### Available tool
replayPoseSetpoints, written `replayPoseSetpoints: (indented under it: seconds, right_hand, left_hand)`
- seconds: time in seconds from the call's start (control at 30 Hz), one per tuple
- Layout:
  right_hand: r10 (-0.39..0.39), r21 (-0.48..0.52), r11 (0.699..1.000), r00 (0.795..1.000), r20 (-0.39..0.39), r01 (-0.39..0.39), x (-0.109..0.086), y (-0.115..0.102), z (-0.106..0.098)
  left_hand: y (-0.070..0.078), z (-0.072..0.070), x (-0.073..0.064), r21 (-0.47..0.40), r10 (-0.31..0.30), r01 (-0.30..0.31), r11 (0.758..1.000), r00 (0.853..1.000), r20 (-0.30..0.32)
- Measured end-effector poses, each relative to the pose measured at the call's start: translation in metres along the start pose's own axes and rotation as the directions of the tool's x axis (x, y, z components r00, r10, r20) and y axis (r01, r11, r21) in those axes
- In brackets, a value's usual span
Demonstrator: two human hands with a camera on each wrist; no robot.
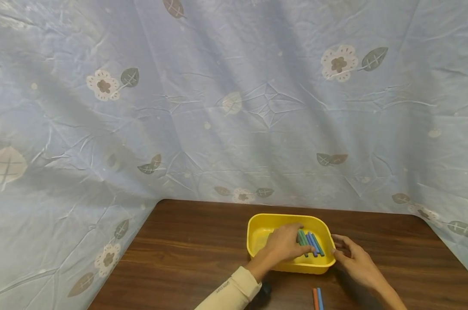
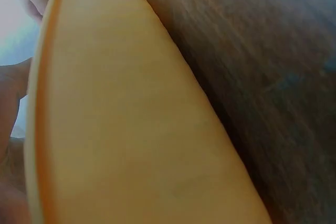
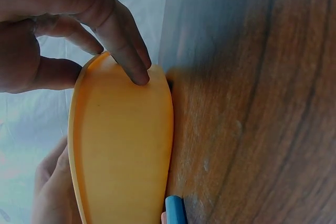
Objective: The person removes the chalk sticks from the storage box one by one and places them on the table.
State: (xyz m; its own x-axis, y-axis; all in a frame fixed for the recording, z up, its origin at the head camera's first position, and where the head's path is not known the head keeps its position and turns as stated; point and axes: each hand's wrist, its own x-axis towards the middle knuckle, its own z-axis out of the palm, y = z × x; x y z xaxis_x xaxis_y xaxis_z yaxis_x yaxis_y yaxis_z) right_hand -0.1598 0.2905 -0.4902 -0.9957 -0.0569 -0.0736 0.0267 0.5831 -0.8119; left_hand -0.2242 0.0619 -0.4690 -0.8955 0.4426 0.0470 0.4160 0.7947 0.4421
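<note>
A yellow plastic tub (image 1: 288,268) stands on the wooden table with several green, blue and purple sticks (image 1: 314,244) lying side by side in it. My left hand (image 1: 282,243) reaches over the near rim into the tub. Its thumb and fingers are spread around the leftmost green sticks (image 1: 303,239); I cannot tell whether it grips one. At the tub's right end, my right hand (image 1: 356,262) pinches the rim, thumb and a fingertip on the edge. In the right wrist view, other fingers (image 3: 137,72) press against the tub's outer wall (image 3: 123,145).
An orange stick (image 1: 315,297) and a blue stick (image 1: 319,297) lie together on the table in front of the tub. A dark object (image 1: 264,290) is partly hidden beside the left sleeve. Patterned cloth (image 1: 234,142) hangs behind the table.
</note>
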Motion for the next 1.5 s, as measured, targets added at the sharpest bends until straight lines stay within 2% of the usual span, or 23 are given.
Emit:
replayPoseSetpoints:
  seconds: [0.33, 0.53, 0.93, 1.5]
  right_hand:
    - [0.008, -0.006, 1.0, 1.0, -0.006, -0.008, 0.001, 0.002, -0.003]
    - [0.007, -0.012, 1.0, 1.0, -0.008, -0.007, 0.001, 0.002, -0.003]
    - [0.005, 0.01, 1.0, 1.0, -0.006, -0.005, 0.0, -0.001, -0.002]
    - [0.012, 0.008, 1.0, 1.0, -0.007, -0.012, 0.001, 0.002, 0.001]
  left_hand:
    - [-0.005, 0.008, 0.016, 0.022, -0.044, 0.045, 0.999, 0.999, -0.009]
    - [-0.008, 0.013, 0.021, 0.045, -0.07, 0.07, 0.997, 0.998, -0.001]
    - [-0.013, 0.017, 0.022, 0.073, -0.056, 0.054, 0.996, 0.998, 0.024]
    - [-0.019, 0.025, 0.024, 0.046, -0.098, 0.094, 0.995, 0.991, 0.087]
